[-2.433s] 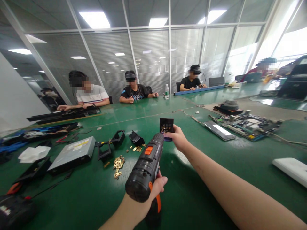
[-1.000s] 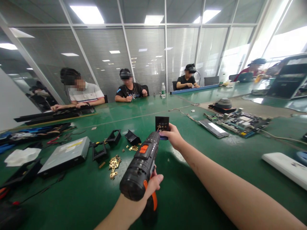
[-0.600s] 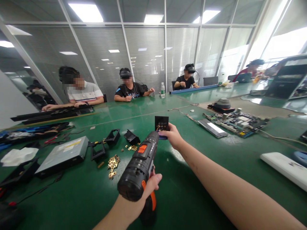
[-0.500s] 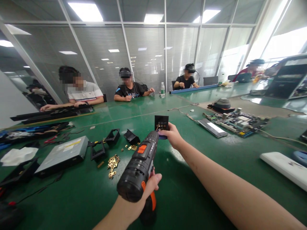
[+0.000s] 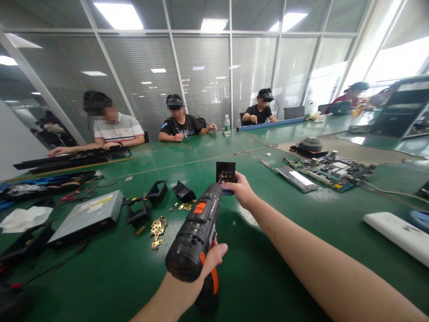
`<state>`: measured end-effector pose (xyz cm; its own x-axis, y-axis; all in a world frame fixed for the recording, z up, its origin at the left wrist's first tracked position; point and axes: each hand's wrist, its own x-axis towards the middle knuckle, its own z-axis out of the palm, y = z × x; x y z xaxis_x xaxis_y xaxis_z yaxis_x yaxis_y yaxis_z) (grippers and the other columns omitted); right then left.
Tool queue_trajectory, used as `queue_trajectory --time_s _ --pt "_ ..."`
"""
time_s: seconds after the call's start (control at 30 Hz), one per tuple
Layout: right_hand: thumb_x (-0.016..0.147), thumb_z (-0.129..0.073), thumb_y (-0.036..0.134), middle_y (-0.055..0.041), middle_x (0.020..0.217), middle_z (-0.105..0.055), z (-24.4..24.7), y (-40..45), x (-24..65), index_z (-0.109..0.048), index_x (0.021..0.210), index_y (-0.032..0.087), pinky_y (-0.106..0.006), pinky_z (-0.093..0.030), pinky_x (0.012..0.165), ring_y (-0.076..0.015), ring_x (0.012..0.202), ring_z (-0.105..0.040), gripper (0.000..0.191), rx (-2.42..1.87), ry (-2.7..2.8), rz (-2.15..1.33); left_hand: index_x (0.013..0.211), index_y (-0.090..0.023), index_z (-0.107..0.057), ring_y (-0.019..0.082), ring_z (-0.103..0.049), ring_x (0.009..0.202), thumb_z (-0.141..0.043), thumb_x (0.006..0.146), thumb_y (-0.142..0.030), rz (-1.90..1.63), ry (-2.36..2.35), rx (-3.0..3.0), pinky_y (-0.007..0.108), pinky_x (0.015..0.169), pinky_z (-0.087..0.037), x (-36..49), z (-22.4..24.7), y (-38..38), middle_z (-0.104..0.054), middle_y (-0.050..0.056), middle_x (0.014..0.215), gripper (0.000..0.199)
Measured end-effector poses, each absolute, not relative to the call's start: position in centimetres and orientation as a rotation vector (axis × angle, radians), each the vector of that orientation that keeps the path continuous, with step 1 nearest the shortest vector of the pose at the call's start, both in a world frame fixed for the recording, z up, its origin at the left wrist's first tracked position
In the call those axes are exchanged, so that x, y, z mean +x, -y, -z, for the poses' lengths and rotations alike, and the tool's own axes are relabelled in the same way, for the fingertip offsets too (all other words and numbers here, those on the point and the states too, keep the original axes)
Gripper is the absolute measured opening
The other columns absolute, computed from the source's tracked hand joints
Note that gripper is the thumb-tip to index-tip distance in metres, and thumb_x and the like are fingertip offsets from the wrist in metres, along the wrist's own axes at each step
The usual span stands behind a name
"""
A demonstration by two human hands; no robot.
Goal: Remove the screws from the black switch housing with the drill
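My left hand is wrapped round the handle of a black and orange power drill. The drill points forward, its tip against the inner face of a small black part. My right hand grips that part by its lower right side and holds it upright above the table. Left of the drill lie a pile of brass-coloured metal pieces and a few more such pieces. Black plastic frames stand behind them. Exactly where the drill tip meets the part is too small to tell.
A metal drive box and white tissue lie on the left. On the right are a circuit board, a flat silver part and a white case. Several people sit across the green table.
The rear of the drill has shifted slightly to the right with my left hand. My right hand and the black part look unmoved. At the far left, a person's hand has moved a little left.
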<state>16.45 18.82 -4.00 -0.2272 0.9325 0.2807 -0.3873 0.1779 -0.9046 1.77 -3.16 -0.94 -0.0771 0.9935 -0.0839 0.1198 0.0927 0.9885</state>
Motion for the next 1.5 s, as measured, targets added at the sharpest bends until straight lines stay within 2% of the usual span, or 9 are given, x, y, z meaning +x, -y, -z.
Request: queue_trajectory --time_s 0.17,0.37,0.5,0.7,0.93,1.03,1.13,1.4,1.5 --pt "0.052 -0.086 0.025 -0.0026 0.089 -0.077 4.0 -18.7 16.4 -0.072 0.093 0.018 -0.037 -0.052 0.082 -0.0225 0.084 -0.067 0.044 -0.615 1.218 -1.381 0.095 -0.023 -0.072 0.028 -0.073 0.095 -0.088 0.073 -0.047 -1.154 -1.395 1.158 0.047 0.095 -0.058 1.5 1.2 3.2 -0.076 0.005 0.097 0.036" --pt "0.052 -0.086 0.023 -0.0024 0.088 -0.076 4.0 -18.7 16.5 -0.072 0.093 0.017 -0.037 -0.052 0.082 -0.0226 0.084 -0.068 0.044 -0.615 1.199 -1.387 0.098 -0.024 -0.073 0.036 -0.069 0.110 -0.087 0.070 -0.047 -1.249 -1.502 1.194 0.055 0.107 -0.050 2.0 0.4 3.6 -0.076 0.008 0.106 0.038" --pt "0.051 -0.086 0.024 -0.0027 0.088 -0.076 3.8 -18.8 16.4 -0.071 0.091 0.017 -0.037 -0.052 0.082 -0.0226 0.084 -0.067 0.043 -0.612 1.202 -1.393 0.104 -0.024 -0.073 0.036 -0.069 0.111 -0.087 0.070 -0.047 -1.263 -1.539 1.150 0.058 0.110 -0.048 2.2 0.3 3.7 -0.075 0.009 0.113 0.044" --pt "0.052 -0.086 0.025 -0.0025 0.089 -0.077 3.7 -18.6 16.4 -0.073 0.093 0.018 -0.037 -0.052 0.083 -0.0226 0.084 -0.067 0.043 -0.613 1.214 -1.385 0.096 -0.025 -0.070 0.036 -0.069 0.113 -0.081 0.074 -0.047 -1.211 -1.536 1.255 0.057 0.112 -0.047 2.3 0.2 3.7 -0.076 0.009 0.109 0.033" --pt "0.053 -0.085 0.025 -0.0031 0.088 -0.077 3.8 -18.8 16.5 -0.073 0.093 0.017 -0.037 -0.052 0.081 -0.0229 0.083 -0.068 0.042 -0.595 1.220 -1.386 0.102 -0.026 -0.073 0.038 -0.069 0.115 -0.077 0.076 -0.049 -1.221 -1.581 1.364 0.061 0.112 -0.045 2.3 -0.1 3.8 -0.076 0.010 0.115 0.034" --pt "0.053 -0.086 0.024 -0.0028 0.089 -0.077 3.8 -18.8 16.4 -0.073 0.094 0.017 -0.037 -0.052 0.082 -0.0227 0.084 -0.068 0.043 -0.585 1.212 -1.393 0.108 -0.027 -0.074 0.037 -0.068 0.120 -0.078 0.076 -0.047 -1.220 -1.606 1.358 0.060 0.116 -0.043 2.3 0.0 4.0 -0.076 0.011 0.123 0.038" --pt "0.053 -0.087 0.024 -0.0026 0.089 -0.076 3.7 -18.7 16.4 -0.073 0.094 0.017 -0.037 -0.052 0.083 -0.0227 0.084 -0.068 0.044 -0.586 1.210 -1.399 0.111 -0.025 -0.074 0.037 -0.070 0.121 -0.081 0.073 -0.049 -1.271 -1.642 1.289 0.057 0.115 -0.047 2.5 0.0 4.2 -0.076 0.013 0.129 0.044" --pt "0.052 -0.087 0.025 -0.0034 0.089 -0.076 3.5 -18.5 16.3 -0.072 0.092 0.017 -0.037 -0.052 0.082 -0.0234 0.085 -0.067 0.044 -0.582 1.212 -1.398 0.106 -0.025 -0.071 0.039 -0.069 0.122 -0.076 0.074 -0.048 -1.276 -1.622 1.297 0.061 0.113 -0.048 3.0 0.2 4.2 -0.079 0.012 0.112 0.040" --pt "0.052 -0.087 0.025 -0.0029 0.088 -0.076 3.6 -18.6 16.3 -0.073 0.092 0.017 -0.036 -0.052 0.081 -0.0226 0.084 -0.067 0.043 -0.581 1.206 -1.392 0.105 -0.025 -0.072 0.039 -0.070 0.119 -0.077 0.073 -0.048 -1.278 -1.618 1.322 0.061 0.112 -0.048 2.9 0.3 4.0 -0.077 0.011 0.114 0.039"
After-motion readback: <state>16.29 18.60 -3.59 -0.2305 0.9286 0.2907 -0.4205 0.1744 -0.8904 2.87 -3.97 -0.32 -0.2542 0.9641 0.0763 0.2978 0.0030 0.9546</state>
